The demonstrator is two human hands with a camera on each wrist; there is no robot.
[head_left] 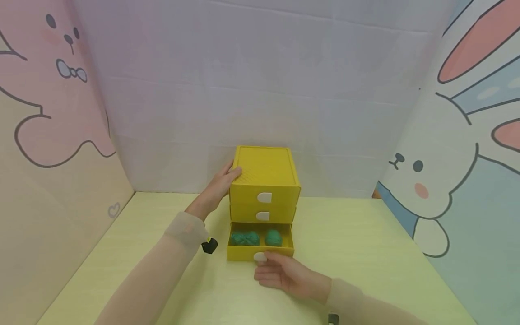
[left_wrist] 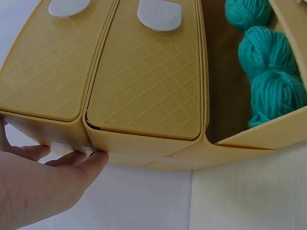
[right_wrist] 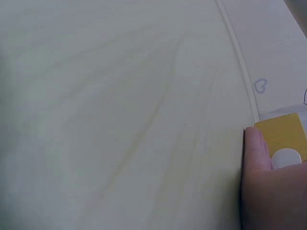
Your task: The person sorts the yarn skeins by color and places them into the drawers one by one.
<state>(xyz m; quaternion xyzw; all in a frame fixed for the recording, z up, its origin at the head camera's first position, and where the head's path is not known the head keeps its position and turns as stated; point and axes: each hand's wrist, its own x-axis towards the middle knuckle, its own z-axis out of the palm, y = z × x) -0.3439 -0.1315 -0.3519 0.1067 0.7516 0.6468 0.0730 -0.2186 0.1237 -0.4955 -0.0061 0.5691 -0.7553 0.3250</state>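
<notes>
A yellow three-drawer cabinet [head_left: 266,164] stands on the table, with its bottom drawer [head_left: 243,254] pulled out. Inside that drawer lie green yarn balls [head_left: 273,238], two of them side by side at the left; the left wrist view shows their wound strands [left_wrist: 266,50]. My left hand [head_left: 214,193] rests against the cabinet's left side, thumb over the top edge and the other fingers along the side wall. At the drawer front my right hand [head_left: 290,274] pinches the white handle [head_left: 260,257], thumb side up and fingers below it.
Both upper drawers are closed, each with a white handle [head_left: 264,197]. A pale wall [head_left: 260,90] rises behind the cabinet, and walls with cartoon animals flank the table [head_left: 345,239]. A small black object [head_left: 209,246] shows beside the left sleeve.
</notes>
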